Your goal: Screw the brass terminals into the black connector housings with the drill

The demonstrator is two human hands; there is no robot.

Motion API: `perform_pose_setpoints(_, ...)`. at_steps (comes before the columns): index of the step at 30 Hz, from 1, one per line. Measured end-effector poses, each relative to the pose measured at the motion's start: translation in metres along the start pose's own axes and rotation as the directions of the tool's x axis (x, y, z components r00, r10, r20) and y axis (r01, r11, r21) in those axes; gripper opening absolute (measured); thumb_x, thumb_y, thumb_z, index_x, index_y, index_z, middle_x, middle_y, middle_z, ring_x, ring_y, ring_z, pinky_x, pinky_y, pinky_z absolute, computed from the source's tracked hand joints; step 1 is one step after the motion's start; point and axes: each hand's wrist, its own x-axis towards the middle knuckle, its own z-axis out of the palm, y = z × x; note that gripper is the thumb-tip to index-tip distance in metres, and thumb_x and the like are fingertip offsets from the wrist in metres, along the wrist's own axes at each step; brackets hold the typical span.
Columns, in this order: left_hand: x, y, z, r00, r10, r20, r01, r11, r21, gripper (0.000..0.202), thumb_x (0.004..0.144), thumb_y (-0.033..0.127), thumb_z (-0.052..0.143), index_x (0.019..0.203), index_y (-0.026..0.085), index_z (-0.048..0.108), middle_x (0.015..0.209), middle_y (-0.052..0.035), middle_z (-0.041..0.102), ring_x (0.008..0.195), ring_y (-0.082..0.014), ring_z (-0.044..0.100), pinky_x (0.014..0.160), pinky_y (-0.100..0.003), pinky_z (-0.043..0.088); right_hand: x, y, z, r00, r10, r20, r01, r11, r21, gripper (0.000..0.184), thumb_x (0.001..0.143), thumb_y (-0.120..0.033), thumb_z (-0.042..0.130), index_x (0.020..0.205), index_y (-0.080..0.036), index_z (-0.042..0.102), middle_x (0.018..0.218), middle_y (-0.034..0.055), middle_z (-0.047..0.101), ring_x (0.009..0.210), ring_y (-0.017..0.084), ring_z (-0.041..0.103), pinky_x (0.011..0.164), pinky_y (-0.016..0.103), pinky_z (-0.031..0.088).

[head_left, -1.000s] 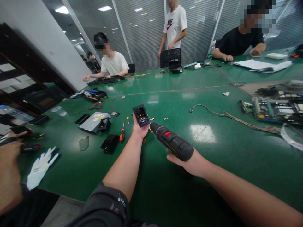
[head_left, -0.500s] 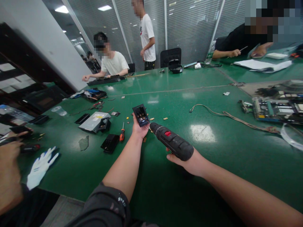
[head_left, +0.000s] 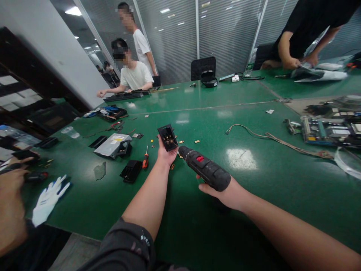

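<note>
Item: right hand (head_left: 225, 197), wrapped round a black power drill (head_left: 213, 173), in from the table's (head_left: 254, 203) near edge; best kept steady and squarely aligned. Item: left hand (head_left: 166, 156), cradling an open black box (head_left: 168, 137) above the table; contact with the drill unclear; best braced firmly. Beyond, toward the far edge: loose gold-coloured plate (head_left: 197, 141).
</note>
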Motion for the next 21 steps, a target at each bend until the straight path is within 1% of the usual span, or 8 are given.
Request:
perform_pose_setpoints(5,0.0003,0.0000,-0.0006,1.000,-0.006,0.016,0.006,1.000,-0.015,0.065,0.102,0.085,0.081,0.112,0.021,0.086,0.089,-0.0055,0.084,0.073,-0.0202,0.080,0.070,-0.032,0.067,0.0008,-0.0004,0.0002,1.000,0.002,0.002,-0.002,1.000,-0.005,0.044,0.096,-0.034,0.084,0.137,-0.026,0.072,0.123,0.0089,0.083,0.112,0.030,0.081,0.110,0.055,0.067)
perform_pose_setpoints(8,-0.0003,-0.0003,0.0006,1.000,-0.019,0.011,0.019,0.999,-0.031,0.064,0.108,0.083,0.076,0.113,0.020,0.086,0.089,-0.0059,0.084,0.072,-0.0191,0.079,0.070,-0.031,0.067,0.0011,-0.0018,-0.0005,1.000,0.000,0.004,0.000,1.000,-0.007,0.042,0.095,-0.035,0.084,0.135,-0.026,0.071,0.122,0.0089,0.082,0.111,0.030,0.081,0.109,0.056,0.067)
perform_pose_setpoints(11,-0.0014,-0.0007,0.0022,1.000,-0.017,-0.016,0.017,0.999,-0.044,0.064,0.112,0.081,0.070,0.112,0.020,0.086,0.094,-0.0073,0.085,0.075,-0.0187,0.080,0.072,-0.030,0.065,0.0008,-0.0029,-0.0011,1.000,0.003,0.005,-0.003,1.000,-0.008,0.043,0.095,-0.035,0.084,0.135,-0.027,0.071,0.122,0.0088,0.082,0.111,0.030,0.081,0.109,0.056,0.067)
perform_pose_setpoints(13,-0.0021,-0.0007,0.0027,1.000,-0.012,-0.024,0.011,0.999,-0.035,0.063,0.110,0.081,0.072,0.112,0.020,0.087,0.096,-0.0078,0.085,0.077,-0.0195,0.080,0.075,-0.031,0.066,0.0004,-0.0033,-0.0011,1.000,0.007,0.009,-0.007,1.000,-0.009,0.043,0.096,-0.036,0.084,0.136,-0.027,0.071,0.122,0.0090,0.082,0.110,0.030,0.081,0.109,0.056,0.067)
perform_pose_setpoints(16,-0.0028,0.0000,0.0028,1.000,-0.009,-0.017,0.009,1.000,-0.014,0.063,0.107,0.083,0.077,0.112,0.021,0.087,0.094,-0.0070,0.084,0.077,-0.0203,0.079,0.076,-0.032,0.066,0.0002,-0.0035,-0.0008,1.000,0.015,0.010,-0.015,1.000,-0.019,0.044,0.095,-0.038,0.084,0.136,-0.025,0.071,0.122,0.0100,0.083,0.110,0.031,0.081,0.109,0.057,0.067)
perform_pose_setpoints(21,-0.0031,0.0009,0.0032,1.000,-0.026,-0.007,0.026,1.000,-0.011,0.066,0.106,0.084,0.076,0.112,0.019,0.086,0.092,-0.0059,0.082,0.073,-0.0184,0.077,0.076,-0.031,0.065,0.0007,-0.0040,-0.0003,1.000,0.003,0.000,-0.003,0.999,-0.034,0.041,0.095,-0.037,0.082,0.133,-0.025,0.070,0.121,0.0106,0.082,0.111,0.031,0.081,0.109,0.056,0.067)
